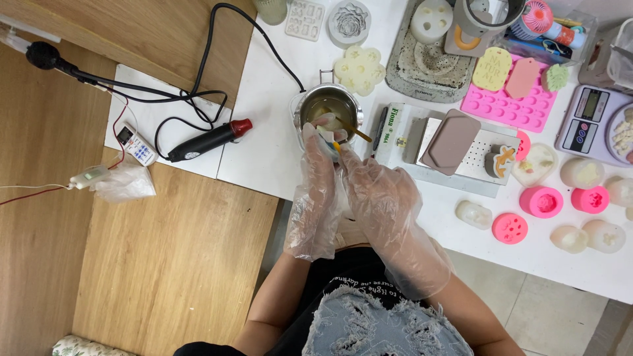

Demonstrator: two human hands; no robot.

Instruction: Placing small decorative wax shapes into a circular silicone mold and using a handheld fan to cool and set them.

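Both my hands wear loose clear plastic gloves and meet at the near rim of a small steel pot [328, 104] of yellowish liquid on the white table [264, 125]. My left hand [316, 184] grips a small pale object with blue and yellow bits [328, 134] just over the pot's edge. My right hand [381, 198] pinches a thin wooden stick [355, 132] whose far end reaches into the pot.
A black and red heat tool [210, 140] with its cord lies left of the pot. Right of it are a grey slab [451, 137], a pink silicone mould tray [511, 99], several pink and white moulds, a flower-shaped piece [359, 68] and a digital scale [597, 122].
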